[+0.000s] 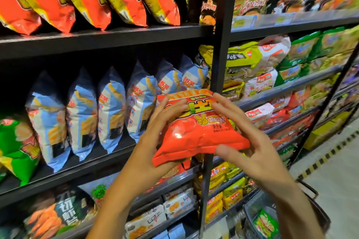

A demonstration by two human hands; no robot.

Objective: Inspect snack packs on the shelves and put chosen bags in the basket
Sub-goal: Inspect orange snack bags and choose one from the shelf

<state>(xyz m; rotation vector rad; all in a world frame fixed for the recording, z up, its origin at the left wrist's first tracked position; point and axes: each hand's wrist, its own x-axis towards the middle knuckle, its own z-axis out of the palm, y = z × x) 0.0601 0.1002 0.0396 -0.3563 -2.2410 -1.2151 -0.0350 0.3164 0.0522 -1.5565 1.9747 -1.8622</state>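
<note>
A puffy red snack bag (196, 132) with yellow lettering is held up in front of the shelves, its print upside down to me. My left hand (155, 141) grips its left side, fingers over the top face. My right hand (250, 141) holds the right side, thumb under the lower edge and fingers across the front. A dark shopping basket (272, 217) hangs low at the right under my right forearm, with a green pack inside.
Black shelves (108, 34) hold orange-yellow bags on top, blue-and-white bags (110, 108) in the middle, green bags (15, 147) at the left. A black upright post (223, 31) divides off the noodle packs on the right. Pale floor with a striped line lies far right.
</note>
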